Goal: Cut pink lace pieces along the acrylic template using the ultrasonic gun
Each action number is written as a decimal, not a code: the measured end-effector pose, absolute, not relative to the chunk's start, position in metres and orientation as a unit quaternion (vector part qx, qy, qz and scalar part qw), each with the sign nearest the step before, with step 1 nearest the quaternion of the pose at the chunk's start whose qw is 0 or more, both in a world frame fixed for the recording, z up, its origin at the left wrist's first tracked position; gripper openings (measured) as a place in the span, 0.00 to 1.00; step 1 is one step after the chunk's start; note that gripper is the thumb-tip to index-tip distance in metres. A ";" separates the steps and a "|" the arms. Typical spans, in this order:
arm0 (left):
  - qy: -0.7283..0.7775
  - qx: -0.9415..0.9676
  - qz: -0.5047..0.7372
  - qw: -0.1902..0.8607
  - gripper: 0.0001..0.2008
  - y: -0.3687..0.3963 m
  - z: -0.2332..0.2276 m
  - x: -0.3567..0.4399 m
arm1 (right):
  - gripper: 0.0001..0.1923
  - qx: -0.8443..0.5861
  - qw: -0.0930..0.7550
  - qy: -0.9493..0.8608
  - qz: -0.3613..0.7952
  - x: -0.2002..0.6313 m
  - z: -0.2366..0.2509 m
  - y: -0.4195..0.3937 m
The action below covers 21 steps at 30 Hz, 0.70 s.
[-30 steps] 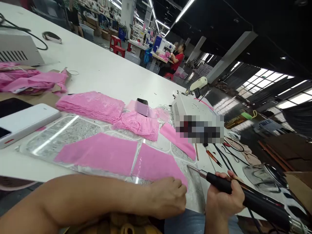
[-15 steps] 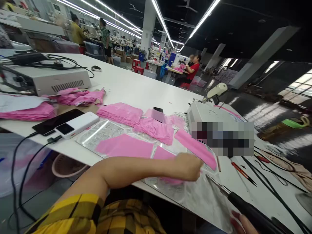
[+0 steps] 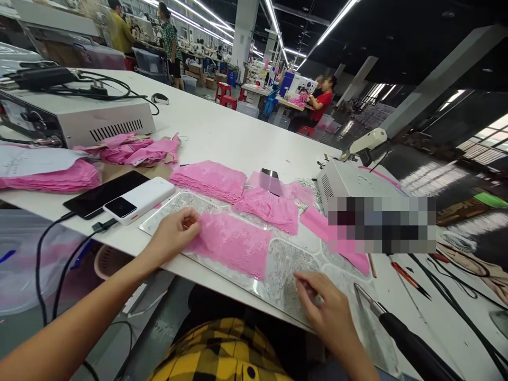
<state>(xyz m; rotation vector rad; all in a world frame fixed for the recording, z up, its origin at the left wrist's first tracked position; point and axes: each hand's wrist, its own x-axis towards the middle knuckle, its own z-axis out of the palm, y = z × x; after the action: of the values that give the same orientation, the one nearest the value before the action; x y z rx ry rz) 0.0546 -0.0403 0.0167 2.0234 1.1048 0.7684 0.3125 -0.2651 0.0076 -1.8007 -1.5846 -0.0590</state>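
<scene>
My left hand (image 3: 174, 233) pinches the left edge of a pink lace piece (image 3: 234, 244) that lies flat on a textured glass plate (image 3: 283, 267) at the table's near edge. Further right, my right hand (image 3: 323, 307) rests on the plate's near right part, fingers loose and holding nothing. Just right of that hand a black-handled tool with a metal tip (image 3: 397, 330) lies on the table. Behind the plate are two stacks of pink lace (image 3: 210, 180) (image 3: 270, 209), and a pink strip (image 3: 349, 251) lies to the right.
A white power bank (image 3: 138, 197) and a phone (image 3: 103, 193) with cables lie left of the plate. Grey machine boxes stand at the left (image 3: 91, 124) and right (image 3: 357, 182). More pink fabric (image 3: 51, 177) is piled on the left. Other people work at tables far behind.
My right hand has let go of the black-handled tool, which now lies on the table. My left hand moved left and took the pink piece's edge. One pink piece is on the plate's front instead of two.
</scene>
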 end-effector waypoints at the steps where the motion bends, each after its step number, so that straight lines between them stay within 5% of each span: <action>1: 0.435 0.781 0.301 0.331 0.08 -0.042 0.012 0.048 | 0.08 -0.689 0.353 -0.632 -0.020 0.309 0.011 -0.249; 15: 0.398 0.850 0.299 0.172 0.04 -0.057 -0.011 0.020 | 0.06 -0.574 0.298 -0.763 0.009 0.279 0.005 -0.215; 21: 0.327 0.890 0.289 0.134 0.13 -0.050 -0.004 -0.004 | 0.06 -0.527 0.327 -0.784 -0.025 0.286 -0.005 -0.208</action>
<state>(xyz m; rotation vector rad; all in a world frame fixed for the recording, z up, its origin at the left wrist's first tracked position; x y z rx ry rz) -0.0042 -0.0497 -0.0036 2.5796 0.9470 0.8385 0.2857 -0.2085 -0.0049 -1.3792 -2.0548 -0.0661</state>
